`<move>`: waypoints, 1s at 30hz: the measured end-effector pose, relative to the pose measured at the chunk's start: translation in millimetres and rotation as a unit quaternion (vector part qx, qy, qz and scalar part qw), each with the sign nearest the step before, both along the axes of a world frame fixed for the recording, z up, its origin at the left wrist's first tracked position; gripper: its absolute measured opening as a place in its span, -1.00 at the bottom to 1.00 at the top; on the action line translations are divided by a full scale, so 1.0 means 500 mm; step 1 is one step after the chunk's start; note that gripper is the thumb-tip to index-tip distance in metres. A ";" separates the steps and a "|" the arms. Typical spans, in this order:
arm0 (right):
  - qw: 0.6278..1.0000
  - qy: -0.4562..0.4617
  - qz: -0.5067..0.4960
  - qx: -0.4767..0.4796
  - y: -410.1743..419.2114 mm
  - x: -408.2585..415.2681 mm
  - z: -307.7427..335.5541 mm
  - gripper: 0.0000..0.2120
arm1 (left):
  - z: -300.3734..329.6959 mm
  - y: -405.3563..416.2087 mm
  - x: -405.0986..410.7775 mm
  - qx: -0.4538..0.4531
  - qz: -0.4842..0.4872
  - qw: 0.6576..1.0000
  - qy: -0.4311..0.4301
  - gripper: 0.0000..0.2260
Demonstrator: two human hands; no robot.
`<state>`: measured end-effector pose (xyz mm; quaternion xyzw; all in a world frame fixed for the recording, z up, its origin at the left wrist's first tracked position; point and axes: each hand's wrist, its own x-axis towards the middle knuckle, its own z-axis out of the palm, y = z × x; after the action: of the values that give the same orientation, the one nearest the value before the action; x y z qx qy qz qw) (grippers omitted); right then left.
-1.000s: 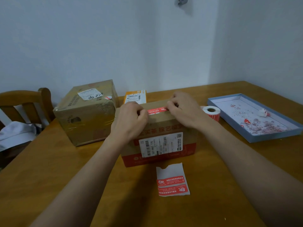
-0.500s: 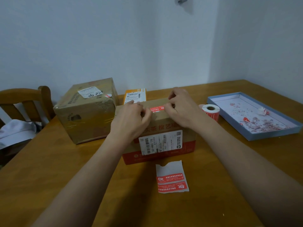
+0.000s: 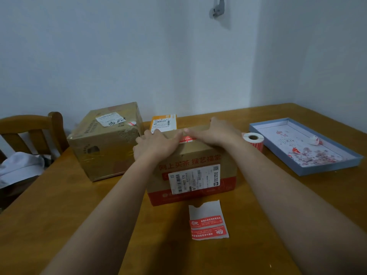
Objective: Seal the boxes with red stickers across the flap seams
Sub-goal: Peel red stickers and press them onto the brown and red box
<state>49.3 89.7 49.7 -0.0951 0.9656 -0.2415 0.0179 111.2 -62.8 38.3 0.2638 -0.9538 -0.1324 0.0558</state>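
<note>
A brown and red cardboard box [image 3: 194, 175] stands in the middle of the table with a white shipping label on its front. A red sticker [image 3: 186, 139] lies across the seam on its top. My left hand [image 3: 156, 144] lies flat on the top, fingers straight and pressing beside the sticker's left end. My right hand [image 3: 215, 132] lies flat too, its fingers pressing the sticker's right part. A torn backing strip [image 3: 207, 221] with two red stickers lies in front of the box. A sticker roll [image 3: 254, 140] stands right of the box.
A larger taped brown box [image 3: 105, 141] sits at the left and a small orange box [image 3: 163, 122] behind the middle one. A blue tray [image 3: 305, 163] with torn sticker scraps lies at the right. A wooden chair [image 3: 33, 128] with white cloth stands left of the table.
Both hands went from pinching the sticker's ends above the seam to lying flat with fingers stretched out, pressing it down onto the box top.
</note>
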 end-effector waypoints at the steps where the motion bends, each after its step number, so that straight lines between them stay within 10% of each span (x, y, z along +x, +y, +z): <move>1: 1.000 0.002 0.000 0.016 -0.002 0.000 -0.002 0.10 | 0.000 -0.001 -0.002 0.001 -0.002 1.000 -0.008 -0.11; 30: 0.991 -0.051 -0.002 -0.126 -0.004 -0.033 -0.002 -0.42 | 0.006 -0.030 -0.037 0.208 0.055 0.975 0.064 -0.22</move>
<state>32.6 87.7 48.5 -0.0823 0.9255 -0.3656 0.0549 92.8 -77.8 41.2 0.3126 -0.8840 -0.3409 0.0682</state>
